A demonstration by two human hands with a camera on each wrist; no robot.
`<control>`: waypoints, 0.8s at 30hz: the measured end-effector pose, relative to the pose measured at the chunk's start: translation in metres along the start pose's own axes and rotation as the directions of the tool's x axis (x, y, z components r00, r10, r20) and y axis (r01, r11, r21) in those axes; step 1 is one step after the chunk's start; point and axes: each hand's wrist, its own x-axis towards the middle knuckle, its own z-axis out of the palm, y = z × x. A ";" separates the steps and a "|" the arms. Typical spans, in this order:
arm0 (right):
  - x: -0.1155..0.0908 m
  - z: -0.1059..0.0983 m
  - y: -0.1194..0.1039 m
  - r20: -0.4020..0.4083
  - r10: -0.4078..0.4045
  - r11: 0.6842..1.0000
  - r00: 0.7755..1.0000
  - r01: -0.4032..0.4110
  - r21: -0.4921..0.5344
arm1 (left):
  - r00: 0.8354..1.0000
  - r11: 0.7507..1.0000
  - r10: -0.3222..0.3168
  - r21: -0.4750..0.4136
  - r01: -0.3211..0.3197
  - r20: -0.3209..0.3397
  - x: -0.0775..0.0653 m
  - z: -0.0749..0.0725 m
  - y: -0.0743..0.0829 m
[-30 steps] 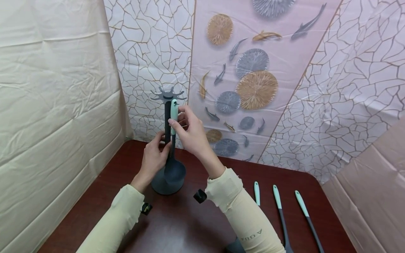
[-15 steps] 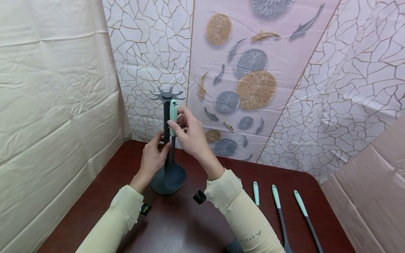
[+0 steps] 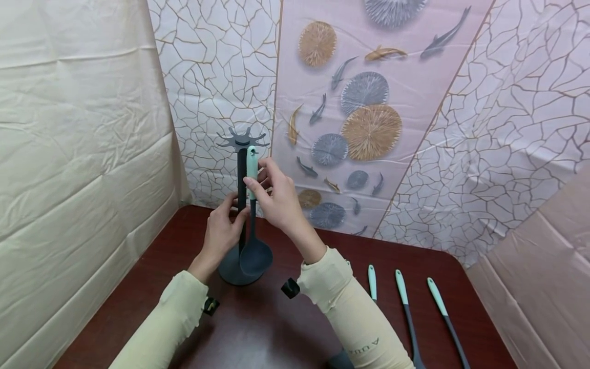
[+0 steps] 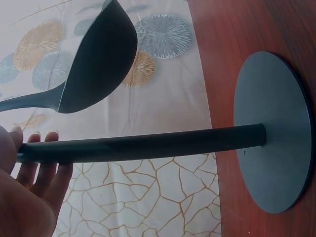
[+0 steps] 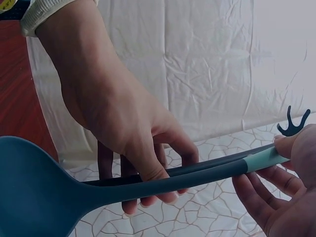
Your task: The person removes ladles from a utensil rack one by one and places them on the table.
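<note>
A dark utensil stand (image 3: 241, 171) with a round base (image 4: 276, 143) and a ring of hooks (image 3: 243, 137) on top stands at the table's back left. My left hand (image 3: 220, 230) grips its pole (image 4: 148, 144) partway up. My right hand (image 3: 280, 199) pinches the mint-green handle (image 3: 251, 166) of a dark ladle (image 3: 256, 257), thumb in front and fingers behind. The handle's top hole is at one of the hooks, and a hook tip shows in it. Below, the ladle's bowl (image 4: 101, 61) hangs in front of the pole, apart from it.
On the right of the dark red table (image 3: 258, 328) lie several more utensils with mint-green handles, among them a left one (image 3: 372, 278), a middle one (image 3: 402, 287) and a right one (image 3: 438, 297). My right sleeve (image 3: 359, 318) partly covers them. Cloth-covered walls (image 3: 83, 154) enclose the table.
The ladle's bowl has shifted slightly right and down, away from the pole. Its handle top stays at the hook. Both hands keep their holds, and the whole view has drifted slightly.
</note>
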 end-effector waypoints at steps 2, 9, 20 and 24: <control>0.000 0.000 0.000 0.000 -0.001 1.000 1.000 0.001 -0.003 | 1.000 1.000 -0.001 0.000 0.001 0.000 0.000 0.000 0.000; -0.001 0.000 -0.001 -0.002 0.005 1.000 1.000 -0.005 -0.017 | 1.000 1.000 -0.014 0.012 0.014 0.000 0.000 0.001 -0.002; -0.002 0.001 -0.001 -0.006 0.006 1.000 1.000 -0.006 -0.023 | 1.000 1.000 -0.008 0.011 0.008 0.004 0.000 0.000 -0.002; -0.003 0.001 -0.001 -0.008 0.003 1.000 1.000 -0.003 -0.023 | 1.000 1.000 0.005 0.006 -0.005 0.000 0.000 0.000 -0.002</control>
